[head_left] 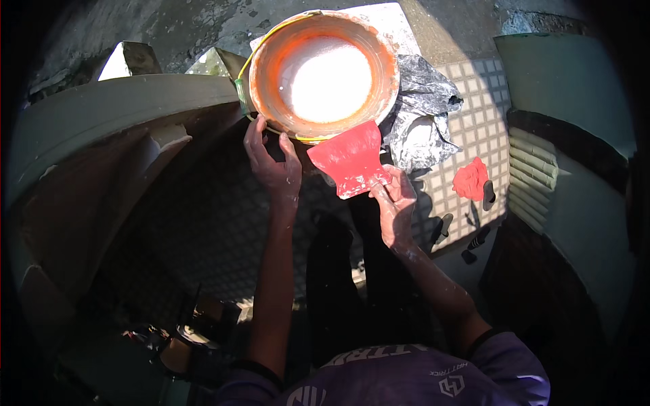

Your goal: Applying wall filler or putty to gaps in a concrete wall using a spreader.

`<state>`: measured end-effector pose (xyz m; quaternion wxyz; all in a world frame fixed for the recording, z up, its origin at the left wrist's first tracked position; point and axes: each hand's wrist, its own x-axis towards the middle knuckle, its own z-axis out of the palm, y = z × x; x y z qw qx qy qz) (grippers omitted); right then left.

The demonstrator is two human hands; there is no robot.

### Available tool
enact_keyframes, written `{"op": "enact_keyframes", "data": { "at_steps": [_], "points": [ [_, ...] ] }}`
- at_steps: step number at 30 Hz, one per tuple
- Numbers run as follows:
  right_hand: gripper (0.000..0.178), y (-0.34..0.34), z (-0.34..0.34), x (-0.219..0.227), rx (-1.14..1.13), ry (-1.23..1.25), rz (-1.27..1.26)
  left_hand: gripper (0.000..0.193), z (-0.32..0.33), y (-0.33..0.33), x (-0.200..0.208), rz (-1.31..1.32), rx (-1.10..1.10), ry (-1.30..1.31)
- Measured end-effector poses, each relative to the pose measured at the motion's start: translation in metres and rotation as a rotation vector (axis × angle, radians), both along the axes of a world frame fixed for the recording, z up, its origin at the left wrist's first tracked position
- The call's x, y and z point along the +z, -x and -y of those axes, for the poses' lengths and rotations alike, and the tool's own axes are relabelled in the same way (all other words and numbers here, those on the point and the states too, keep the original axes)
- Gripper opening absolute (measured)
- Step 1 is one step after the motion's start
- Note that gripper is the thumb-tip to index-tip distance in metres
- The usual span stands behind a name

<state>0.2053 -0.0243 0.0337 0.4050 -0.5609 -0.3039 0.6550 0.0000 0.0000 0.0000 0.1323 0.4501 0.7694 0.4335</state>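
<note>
A round bucket (264,95), orange inside and smeared with white, stands at the top middle. White material (326,80), glaring in the sun, fills its bottom; I cannot tell powder from paste. My right hand (398,203) grips the narrow end of a flat red scraper (351,154), thumb on top. White flecks mark that end, and the wide blade lies in front of the bucket's near rim. At the rim's near left is my left hand (274,162), fingers and thumb apart, holding nothing; whether its fingertips touch the rim is unclear. A yellow handle (271,34) hangs round the bucket.
Crumpled silver-grey sheeting (425,115) lies right of the bucket. Beyond it are a bunched red cloth (471,180) and several dark shoes or slippers (443,227) on the tiled floor (474,101). Pale curved walls (169,95) rise on the left, others (569,101) on the right.
</note>
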Motion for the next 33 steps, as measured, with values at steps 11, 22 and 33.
{"op": "enact_keyframes", "data": {
  "at_steps": [11, 22, 33],
  "points": [
    [0.032, -0.034, 0.155, -0.089, -0.006, 0.305, -0.084, 0.051, 0.304, -0.008, -0.077, 0.517, 0.39, 0.279],
    [0.03, -0.018, 0.192, -0.109, 0.066, 0.471, -0.104, 0.053, 0.401, -0.03, -0.129, 0.534, 0.217, 0.33],
    [0.03, -0.061, 0.155, -0.095, -0.033, 0.064, 0.276, 0.053, 0.276, -0.07, -0.168, 1.193, 0.285, 0.145]
  ]
}}
